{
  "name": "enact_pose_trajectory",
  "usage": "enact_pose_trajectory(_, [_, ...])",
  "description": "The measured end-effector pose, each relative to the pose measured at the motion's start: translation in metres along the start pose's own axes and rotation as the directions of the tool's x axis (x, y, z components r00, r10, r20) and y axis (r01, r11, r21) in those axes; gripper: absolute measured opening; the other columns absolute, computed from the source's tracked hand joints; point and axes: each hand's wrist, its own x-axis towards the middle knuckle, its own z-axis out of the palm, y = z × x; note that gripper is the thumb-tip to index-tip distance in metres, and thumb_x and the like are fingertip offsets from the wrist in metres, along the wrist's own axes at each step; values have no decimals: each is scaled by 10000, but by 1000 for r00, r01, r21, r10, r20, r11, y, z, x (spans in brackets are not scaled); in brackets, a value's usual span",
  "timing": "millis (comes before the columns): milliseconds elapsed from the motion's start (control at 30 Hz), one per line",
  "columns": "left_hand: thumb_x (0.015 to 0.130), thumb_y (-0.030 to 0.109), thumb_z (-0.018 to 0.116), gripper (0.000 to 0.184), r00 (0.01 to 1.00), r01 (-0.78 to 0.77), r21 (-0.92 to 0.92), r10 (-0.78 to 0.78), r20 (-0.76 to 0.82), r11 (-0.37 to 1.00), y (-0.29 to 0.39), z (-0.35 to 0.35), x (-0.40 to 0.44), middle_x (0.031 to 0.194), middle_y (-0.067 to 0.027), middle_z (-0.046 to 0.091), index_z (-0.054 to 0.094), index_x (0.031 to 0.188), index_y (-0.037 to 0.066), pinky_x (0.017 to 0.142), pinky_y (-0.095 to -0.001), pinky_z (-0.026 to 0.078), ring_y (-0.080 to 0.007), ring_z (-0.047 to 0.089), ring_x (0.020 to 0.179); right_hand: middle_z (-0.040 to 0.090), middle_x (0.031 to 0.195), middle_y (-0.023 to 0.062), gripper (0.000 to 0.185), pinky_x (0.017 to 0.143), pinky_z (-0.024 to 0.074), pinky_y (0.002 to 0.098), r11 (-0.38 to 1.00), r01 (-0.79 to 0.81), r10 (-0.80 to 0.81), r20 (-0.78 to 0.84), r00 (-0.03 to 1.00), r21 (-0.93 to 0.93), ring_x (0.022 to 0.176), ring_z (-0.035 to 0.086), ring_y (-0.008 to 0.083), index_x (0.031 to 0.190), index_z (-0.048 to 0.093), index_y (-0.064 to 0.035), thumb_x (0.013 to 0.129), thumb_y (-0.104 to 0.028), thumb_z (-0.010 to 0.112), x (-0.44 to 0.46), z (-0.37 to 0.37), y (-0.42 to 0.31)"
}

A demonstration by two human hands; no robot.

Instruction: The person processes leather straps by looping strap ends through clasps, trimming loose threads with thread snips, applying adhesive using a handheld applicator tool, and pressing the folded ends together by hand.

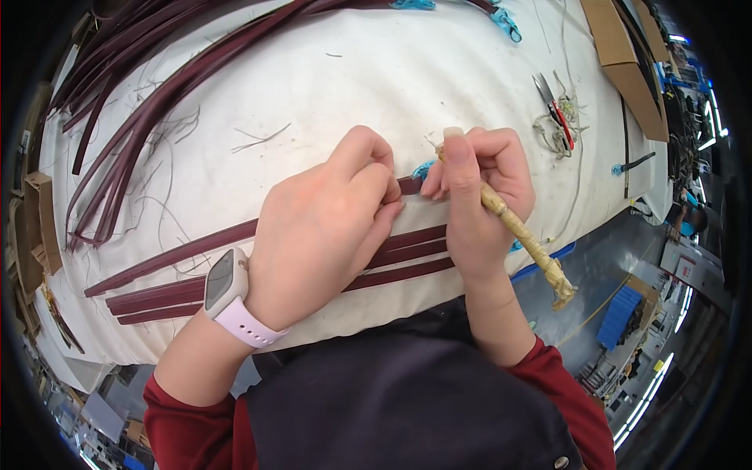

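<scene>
A flat maroon strap (176, 254) runs under my left hand (317, 227), whose curled fingers pinch it near its right end. That end carries a bright blue tip (424, 169), with the fingertips of my right hand (486, 196) beside it. A slim tool (526, 237) wrapped in yellowish tape lies in my closed right hand, its frayed rear end sticking out down to the right. What the tool's working end looks like is hidden by the thumb and fingers. Just below both hands, more maroon straps (411, 249) lie side by side on the white cloth.
A heap of long maroon straps (168, 82) covers the upper left of the cloth-covered table (376, 86). Red-handled scissors (559, 117) lie on tangled pale cord (552, 137) at the right. A cardboard box (627, 66) stands at the upper right; loose thread bits (262, 139) are scattered about.
</scene>
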Motion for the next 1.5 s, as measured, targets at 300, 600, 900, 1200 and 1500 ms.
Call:
enact_pose_trajectory(300, [818,-16,869,251,988,131,-124,-140,-67,984,0,2,-2,1103,-45,616,648,935,11,568,-267,452,-106,526,619,594,812,-11,189,591,467,189,1000,2,-2,1,1000,1,665,573,21,974,575,-26,1042,-86,741,0,-1,0])
enact_pose_trajectory(600, [854,-46,822,177,988,119,-170,-133,-76,978,-3,3,-1,1042,-50,625,665,923,-1,588,-290,466,-118,549,638,609,819,-6,193,597,474,193,1000,4,-4,-1,1000,2,671,581,22,972,574,-28,1042,-92,742,0,0,-1])
enact_pose_trajectory(900, [855,-7,833,128,1000,-3,-85,1,-18,996,-6,2,4,1034,-43,616,725,893,49,609,-273,465,-90,585,675,654,823,10,191,612,488,193,996,-23,24,13,1000,-86,687,606,29,979,568,-24,1053,-103,726,1,0,-4])
enact_pose_trajectory(1200, [792,-39,796,164,986,130,-305,-90,143,944,-14,-22,5,1174,-40,609,660,829,45,550,-194,440,-42,567,685,630,834,19,205,598,497,197,998,-7,8,12,1000,-62,679,608,39,1017,514,-32,1043,-52,716,1,-1,-3])
enact_pose_trajectory(1500, [840,-26,826,168,999,29,-105,-33,-36,994,-7,-2,4,967,-49,672,752,988,2,592,-265,471,-119,593,637,592,829,9,215,581,498,187,1000,11,-12,-19,1000,-29,653,590,28,1006,500,-40,1036,-12,711,2,1,0])
